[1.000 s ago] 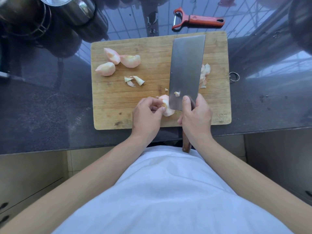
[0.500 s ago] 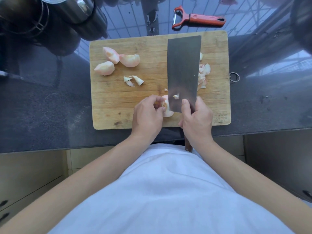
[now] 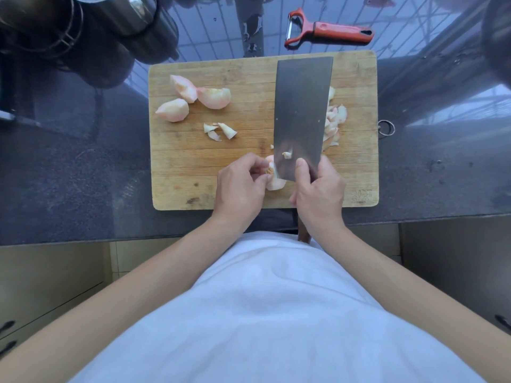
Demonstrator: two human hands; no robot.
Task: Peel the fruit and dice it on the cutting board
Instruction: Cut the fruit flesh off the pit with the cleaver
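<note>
Since a second ago the cleaver (image 3: 302,111) has swung a little to the left, its flat now squarely over the fruit remnant (image 3: 274,178) — little else has moved. My left hand (image 3: 240,186) pinches that pale piece, its pit showing, near the front edge of the cutting board (image 3: 193,172). My right hand (image 3: 318,193) is clamped on the cleaver, thumb up on the blade. The blade's long axis runs straight away from me, and the fruit sits just left of it, touching — so I judge the next cut falls leftward. Three wedges (image 3: 193,98) wait at the far left.
</note>
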